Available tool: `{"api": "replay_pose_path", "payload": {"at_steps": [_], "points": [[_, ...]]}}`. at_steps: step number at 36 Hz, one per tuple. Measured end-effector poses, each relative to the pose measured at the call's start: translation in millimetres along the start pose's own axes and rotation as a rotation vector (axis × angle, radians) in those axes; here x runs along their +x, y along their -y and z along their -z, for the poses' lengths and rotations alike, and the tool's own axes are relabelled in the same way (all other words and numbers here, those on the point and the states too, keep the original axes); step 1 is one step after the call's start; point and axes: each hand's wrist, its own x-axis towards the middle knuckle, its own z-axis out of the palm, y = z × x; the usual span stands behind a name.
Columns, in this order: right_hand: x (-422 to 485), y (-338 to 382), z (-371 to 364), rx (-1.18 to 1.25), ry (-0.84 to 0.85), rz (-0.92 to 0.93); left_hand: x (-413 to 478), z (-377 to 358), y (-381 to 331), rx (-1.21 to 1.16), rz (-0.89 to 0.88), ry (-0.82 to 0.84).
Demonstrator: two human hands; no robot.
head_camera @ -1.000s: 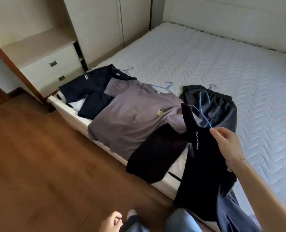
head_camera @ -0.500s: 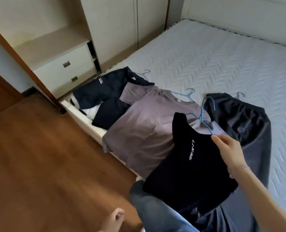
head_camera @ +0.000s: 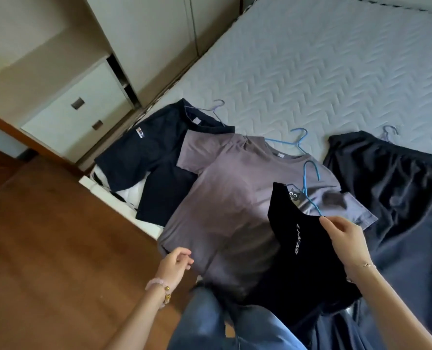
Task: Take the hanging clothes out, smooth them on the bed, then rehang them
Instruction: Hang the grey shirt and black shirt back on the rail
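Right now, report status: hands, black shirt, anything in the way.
Right hand pinches black shirt at its shoulder. Left hand loose, holds nothing. Shirt on blue hanger, overlapping grey T-shirt on bed.

The far and middle stretch of the bed [head_camera: 311, 72] lies bare, with wide room for a hand to pass. Its near edge is crowded: a navy shirt [head_camera: 146, 152], a grey T-shirt [head_camera: 222, 198] overlapping it, and a dark garment [head_camera: 399, 198] at the right lie side by side. Only a narrow wedge of bare mattress shows between the last two. Hanger hooks [head_camera: 299, 137] poke past the collars onto the quilting. The black shirt [head_camera: 298, 261], dangling from the right hand [head_camera: 346, 241], covers the grey T-shirt's near right part. At left the wood floor [head_camera: 45, 248] is open. The drawer unit [head_camera: 76, 109] and wardrobe doors [head_camera: 154, 46] stand close along the bed's side.
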Motion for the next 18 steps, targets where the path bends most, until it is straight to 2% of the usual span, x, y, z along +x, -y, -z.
{"api": "replay_pose_path", "payload": {"at_steps": [9, 15, 18], "points": [[20, 11, -22, 0.015, -0.08, -0.135, 73, 17, -33, 0.086, 0.071, 0.15], [39, 8, -41, -0.002, -0.179, -0.254, 173, 20, -107, 0.249, -0.055, 0.324], [56, -3, -51, -0.043, -0.222, -0.297, 238, 9, -150, 0.321, -0.123, 0.356]]}}
